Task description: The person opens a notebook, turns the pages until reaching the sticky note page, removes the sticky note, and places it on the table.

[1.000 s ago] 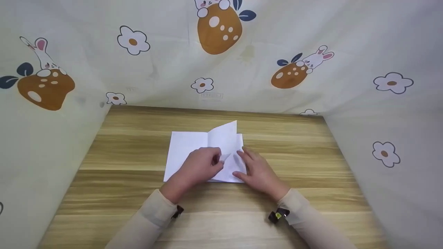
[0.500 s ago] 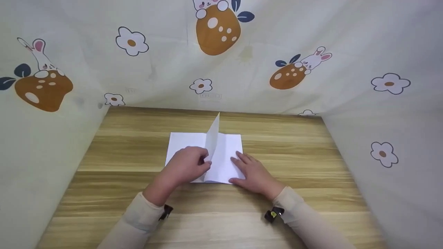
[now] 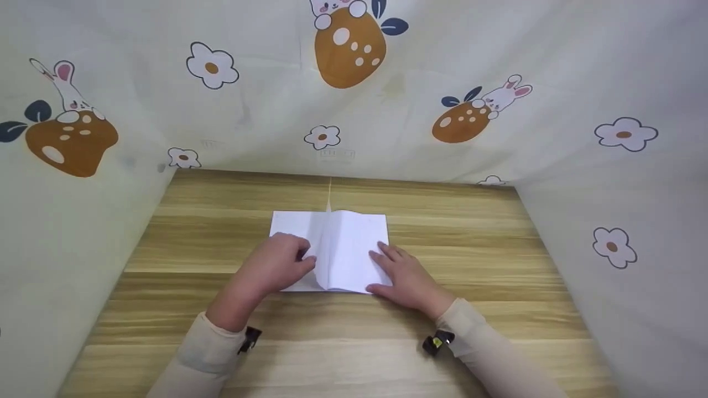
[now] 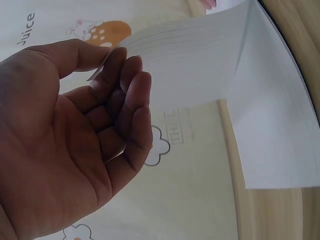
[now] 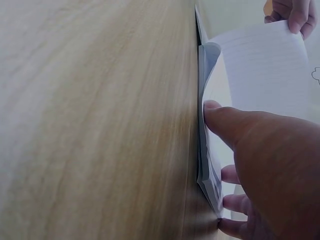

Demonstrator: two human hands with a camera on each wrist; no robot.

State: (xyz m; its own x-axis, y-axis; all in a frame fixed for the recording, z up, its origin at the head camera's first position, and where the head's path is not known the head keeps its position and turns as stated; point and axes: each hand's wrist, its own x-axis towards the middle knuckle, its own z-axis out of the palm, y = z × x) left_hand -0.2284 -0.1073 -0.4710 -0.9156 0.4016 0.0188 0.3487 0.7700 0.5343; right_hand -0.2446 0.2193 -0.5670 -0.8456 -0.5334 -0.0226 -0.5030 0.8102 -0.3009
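Observation:
A white notebook [image 3: 357,249] lies spread on the wooden table, one leaf raised upright near its middle. My left hand [image 3: 279,262] pinches that leaf at its edge between thumb and forefinger, over the left side of the notebook. The left wrist view has the lined page [image 4: 195,60] stretching from the fingertips of my left hand [image 4: 95,120] to the fold. My right hand [image 3: 406,276] rests on the right-hand pages with its fingers spread. In the right wrist view, its thumb [image 5: 220,117] presses on the near edge of the curved pages.
The wooden table [image 3: 470,232] surrounds the notebook. A pale cloth [image 3: 265,110] printed with rabbits, orange fruit and flowers hangs behind and at both sides. Small black devices, such as the one at the right wrist [image 3: 437,342], sit by both sleeves.
My left hand has moved left, drawing the leaf from leaning right to standing upright. My right hand has shifted slightly and stays on the right-hand pages.

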